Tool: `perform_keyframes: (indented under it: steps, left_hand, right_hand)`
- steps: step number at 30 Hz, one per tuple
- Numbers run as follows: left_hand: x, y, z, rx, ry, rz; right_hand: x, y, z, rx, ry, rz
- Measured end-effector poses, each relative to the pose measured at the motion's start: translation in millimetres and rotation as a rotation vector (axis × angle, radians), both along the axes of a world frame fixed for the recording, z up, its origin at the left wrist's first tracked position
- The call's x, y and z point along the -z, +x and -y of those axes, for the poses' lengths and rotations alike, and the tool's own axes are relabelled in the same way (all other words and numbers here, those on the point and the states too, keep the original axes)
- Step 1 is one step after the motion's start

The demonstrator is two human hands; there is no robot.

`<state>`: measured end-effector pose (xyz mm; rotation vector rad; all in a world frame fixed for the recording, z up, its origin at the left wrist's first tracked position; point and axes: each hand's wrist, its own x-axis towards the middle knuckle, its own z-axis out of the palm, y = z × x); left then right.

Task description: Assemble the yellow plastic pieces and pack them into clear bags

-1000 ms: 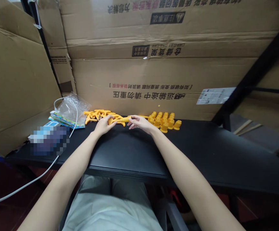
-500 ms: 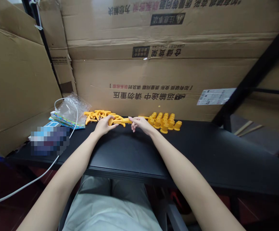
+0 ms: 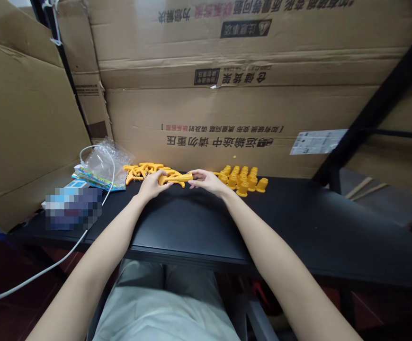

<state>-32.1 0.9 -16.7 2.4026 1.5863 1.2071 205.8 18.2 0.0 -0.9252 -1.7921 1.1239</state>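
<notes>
My left hand (image 3: 152, 185) is closed around one end of a yellow rod-like plastic piece (image 3: 179, 178), held level above the black tabletop. The piece's wider right end meets the curled fingers of my right hand (image 3: 209, 182), which pinch at its tip. Exactly how the right fingertips sit on it is hard to make out. Behind and left of my left hand lies a pile of yellow branched plastic pieces (image 3: 132, 175), partly covered by that hand. Right of my right hand stand several small yellow cup-shaped parts (image 3: 242, 187), grouped in rows.
A tall cardboard sheet (image 3: 227, 109) stands along the back of the black tabletop (image 3: 192, 227). At left are a clear plastic bag (image 3: 99, 163), a blurred-out item (image 3: 73, 208), a white cable (image 3: 67, 253) and a cardboard box (image 3: 28, 123). A black metal post (image 3: 372, 104) slants at right.
My right fingers have shifted slightly left and changed their curl at the piece's tip, where its wider end now shows. My left hand has hardly moved.
</notes>
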Motion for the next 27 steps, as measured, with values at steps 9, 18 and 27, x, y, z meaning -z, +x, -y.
perform_keyframes:
  steps: [9,18,27]
  left_hand:
    - [-2.9,3,5,0.041,0.053,0.02]
    - [-0.2,3,2,0.02,0.083,-0.021]
    - [-0.2,6,4,0.014,0.106,-0.047]
  right_hand:
    - [-1.6,-14,3,0.106,-0.119,0.0]
    - [-5.6,-24,9,0.291,-0.315,-0.005]
    - [-11.6,-26,12,0.246,-0.67,-0.074]
